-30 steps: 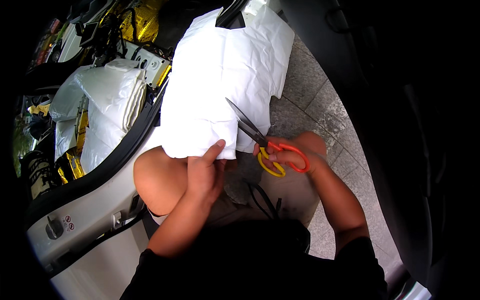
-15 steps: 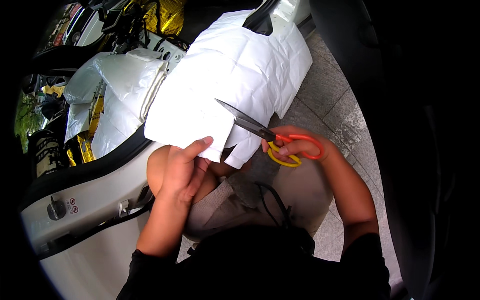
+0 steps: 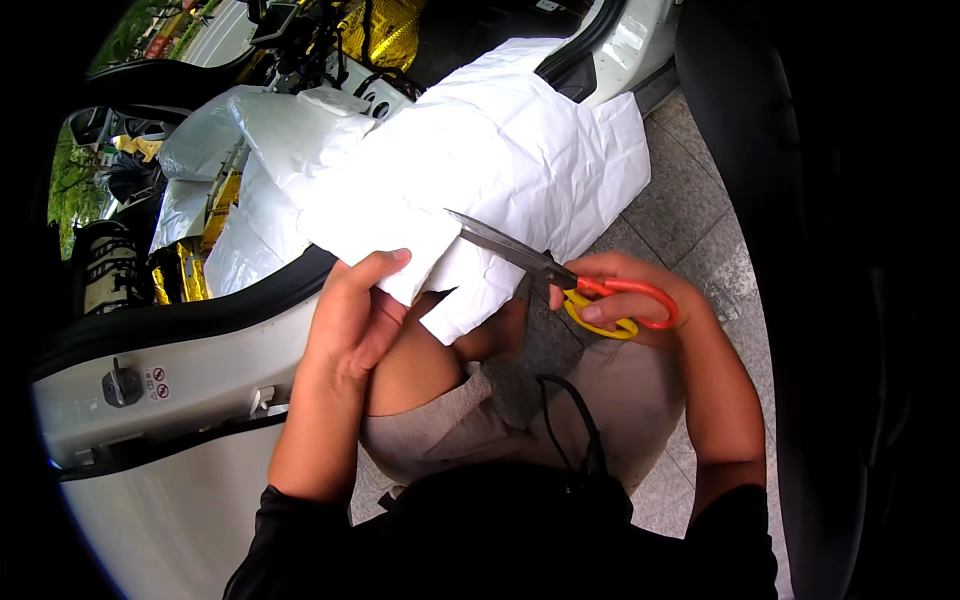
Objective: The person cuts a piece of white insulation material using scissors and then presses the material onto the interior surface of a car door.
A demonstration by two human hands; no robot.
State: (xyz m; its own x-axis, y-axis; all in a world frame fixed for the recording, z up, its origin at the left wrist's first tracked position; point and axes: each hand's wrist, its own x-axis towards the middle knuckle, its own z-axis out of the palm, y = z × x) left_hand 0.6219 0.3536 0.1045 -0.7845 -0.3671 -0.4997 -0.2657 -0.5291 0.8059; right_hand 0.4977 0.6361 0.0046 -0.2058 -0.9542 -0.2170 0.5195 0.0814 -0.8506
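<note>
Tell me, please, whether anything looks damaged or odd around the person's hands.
Yes: the large, creased white sheet is split at its near edge, leaving a loose white flap beside the part held in the left hand. With the red-and-yellow-handled metal scissors at the split, it looks more like a cut than damage.

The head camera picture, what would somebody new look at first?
Probably the white sheet, bright across the upper middle, its near edge pinched in the left hand. Next come the red-and-yellow-handled scissors in the right hand, just right of centre. Then maybe the shiny gold foil at the top, left of centre.
</note>
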